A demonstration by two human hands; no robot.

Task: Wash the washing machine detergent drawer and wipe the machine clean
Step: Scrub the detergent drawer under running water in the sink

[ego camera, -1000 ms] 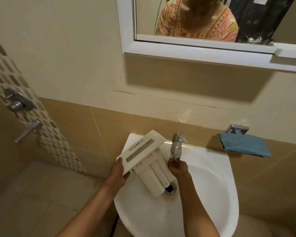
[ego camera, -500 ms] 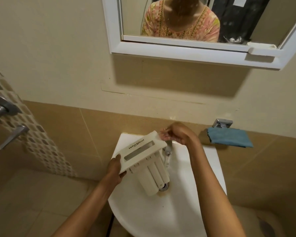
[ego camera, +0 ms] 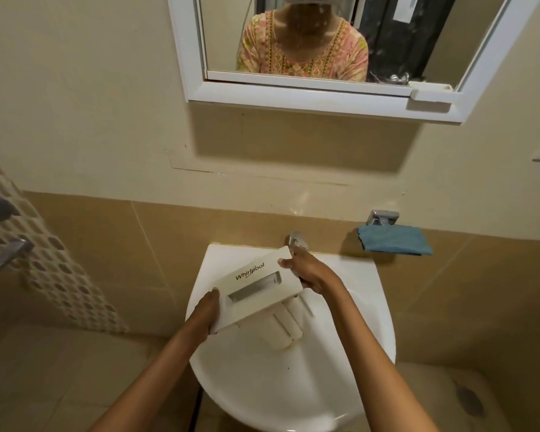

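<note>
A white detergent drawer (ego camera: 256,288) with a Whirlpool label on its front panel hangs over the white sink (ego camera: 349,385), its compartments pointing down into the basin. My left hand (ego camera: 205,313) grips the panel's lower left corner. My right hand (ego camera: 309,272) holds the panel's upper right end, just below the chrome tap (ego camera: 297,240). No water stream is visible.
A folded blue cloth (ego camera: 395,240) lies on a small chrome holder (ego camera: 382,217) on the wall right of the sink. A white-framed mirror (ego camera: 325,51) hangs above. Shower fittings (ego camera: 0,232) stick out at the left wall. Tiled floor lies below.
My right hand has come down from the tap top onto the drawer's upper right end. The drawer has tilted flatter, and the view has shifted right.
</note>
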